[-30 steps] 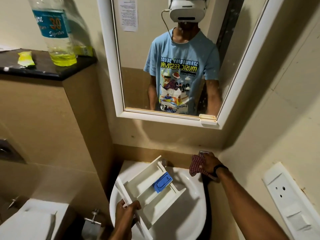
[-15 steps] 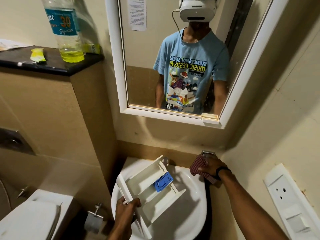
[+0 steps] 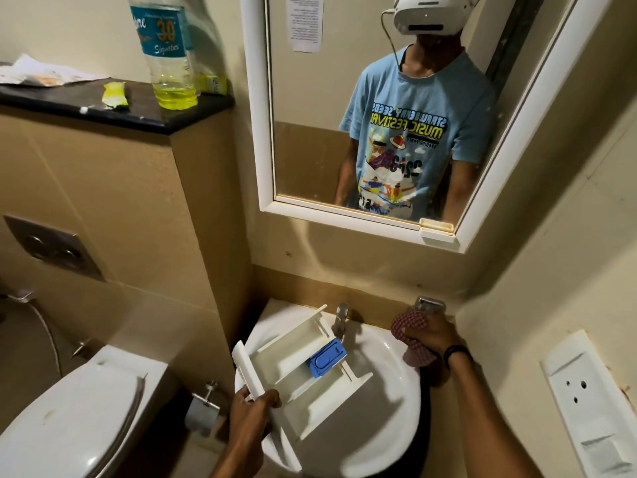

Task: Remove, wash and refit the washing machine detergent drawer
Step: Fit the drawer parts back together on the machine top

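Note:
The white detergent drawer (image 3: 296, 370) with a blue insert (image 3: 327, 358) lies tilted over the white sink basin (image 3: 389, 401), its far end under the tap (image 3: 341, 317). My left hand (image 3: 253, 410) grips the drawer's front panel at the near left. My right hand (image 3: 429, 334) holds a red checked cloth (image 3: 412, 326) at the sink's back right, beside a chrome fitting (image 3: 429, 305) on the ledge.
A mirror (image 3: 379, 108) hangs above the sink. At the left stand a toilet (image 3: 69, 415), a flush plate (image 3: 51, 248) and a paper holder (image 3: 203, 408). A bottle of yellow liquid (image 3: 169, 56) sits on the black shelf (image 3: 113, 112). A wall socket panel (image 3: 593, 401) is at right.
The view has swung right and slightly up. Both hands keep their holds; the drawer stays over the basin and the cloth hand stays by the chrome fitting.

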